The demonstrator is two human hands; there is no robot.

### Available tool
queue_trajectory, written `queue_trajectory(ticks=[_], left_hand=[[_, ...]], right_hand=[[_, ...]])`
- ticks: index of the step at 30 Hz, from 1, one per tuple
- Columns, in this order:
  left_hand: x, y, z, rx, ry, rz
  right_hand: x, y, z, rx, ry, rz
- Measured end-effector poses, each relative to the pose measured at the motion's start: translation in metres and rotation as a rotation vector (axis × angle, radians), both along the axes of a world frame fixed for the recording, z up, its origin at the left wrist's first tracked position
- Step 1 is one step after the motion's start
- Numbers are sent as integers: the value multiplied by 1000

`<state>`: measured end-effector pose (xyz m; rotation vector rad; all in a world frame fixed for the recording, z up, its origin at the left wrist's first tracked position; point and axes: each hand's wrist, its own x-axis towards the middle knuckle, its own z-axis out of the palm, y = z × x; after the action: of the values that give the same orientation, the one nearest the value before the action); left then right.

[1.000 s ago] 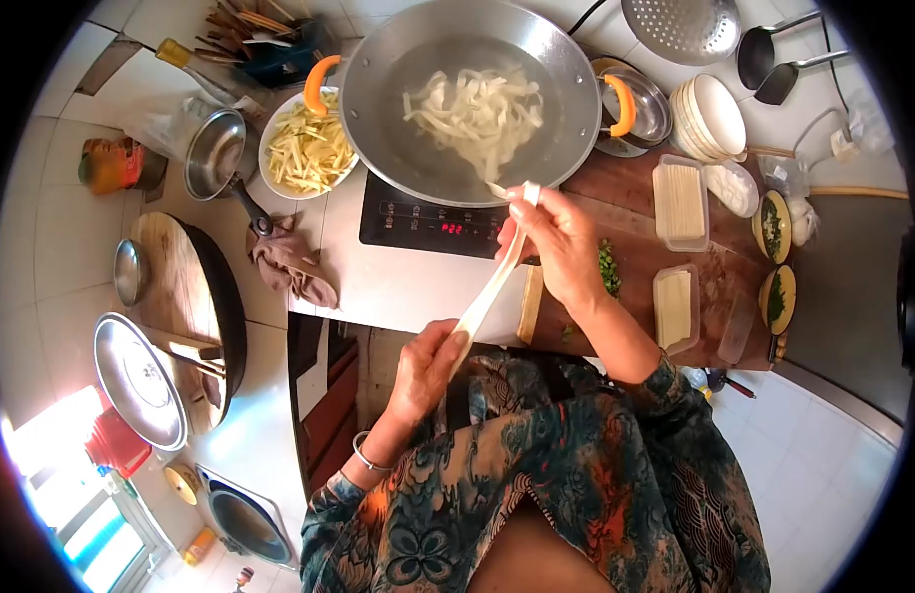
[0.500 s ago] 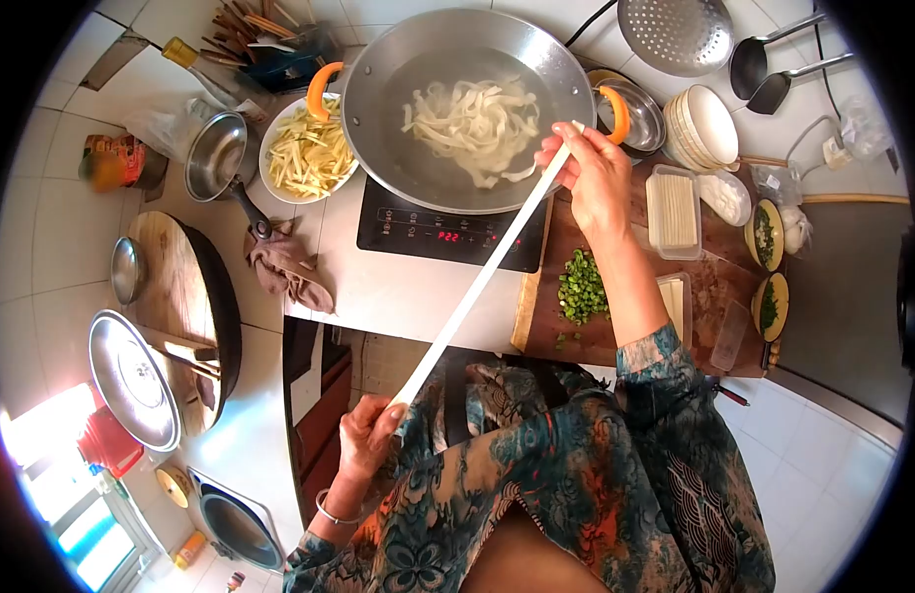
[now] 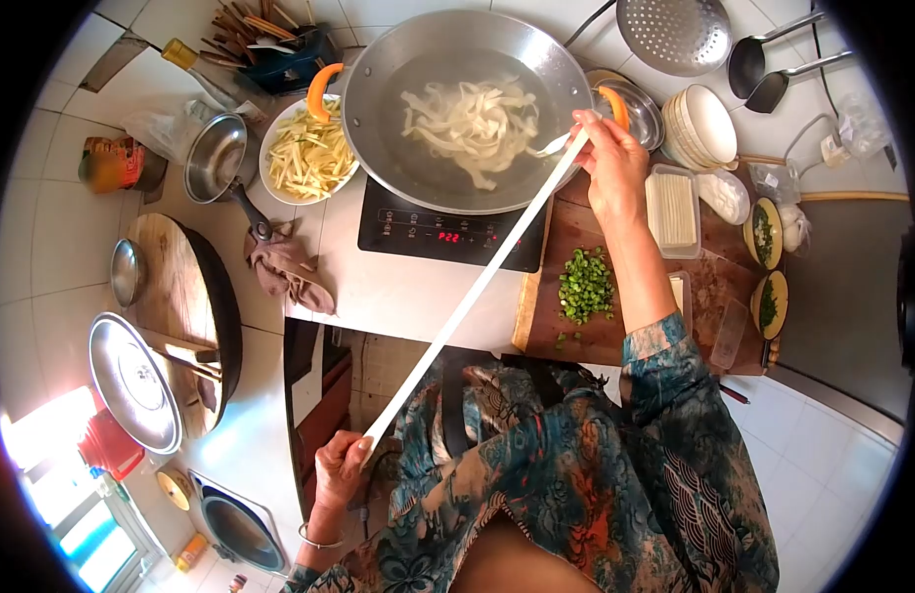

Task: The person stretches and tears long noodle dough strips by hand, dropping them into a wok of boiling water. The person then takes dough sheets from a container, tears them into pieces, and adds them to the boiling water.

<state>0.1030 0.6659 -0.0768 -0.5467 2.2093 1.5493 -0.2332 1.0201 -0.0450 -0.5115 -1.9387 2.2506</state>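
Observation:
A long white noodle strip [image 3: 467, 296] is stretched taut on a diagonal between my hands. My left hand [image 3: 341, 469], low and near my body, pinches its lower end. At the upper end, my right hand [image 3: 613, 163] grips it beside the right orange handle of the wok [image 3: 378, 148]. Wide noodles [image 3: 472, 119] lie in a loose heap in the water inside the wok. A short white piece hangs from the right hand over the wok's rim. The wok sits on an induction cooker [image 3: 447, 235] with a lit red display.
Left of the wok is a plate of cut yellow strips [image 3: 309, 163] and a small saucepan [image 3: 215, 158]. To the right, a wooden board [image 3: 625, 296] bears chopped greens [image 3: 586, 285] and a container of white dough strips [image 3: 673, 212]. Bowls [image 3: 709, 124] stand behind.
My hands have moved further apart, the left down and left, the right slightly up and right. The noodle strip between them is longer and thinner.

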Motion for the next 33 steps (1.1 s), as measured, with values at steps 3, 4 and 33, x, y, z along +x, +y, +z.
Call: queue_trajectory(ticks=[3,4,33], left_hand=[[-3,-2,6,-85,12,-46],[-8,-2,9,-126,26,-69],[-165,131,-48,445,101,-397]], right_hand=[[-5,-1,-2,-84,74,-67],[-6,-3,-2,-118,101,-93],[1,-11,9,85,18,103]])
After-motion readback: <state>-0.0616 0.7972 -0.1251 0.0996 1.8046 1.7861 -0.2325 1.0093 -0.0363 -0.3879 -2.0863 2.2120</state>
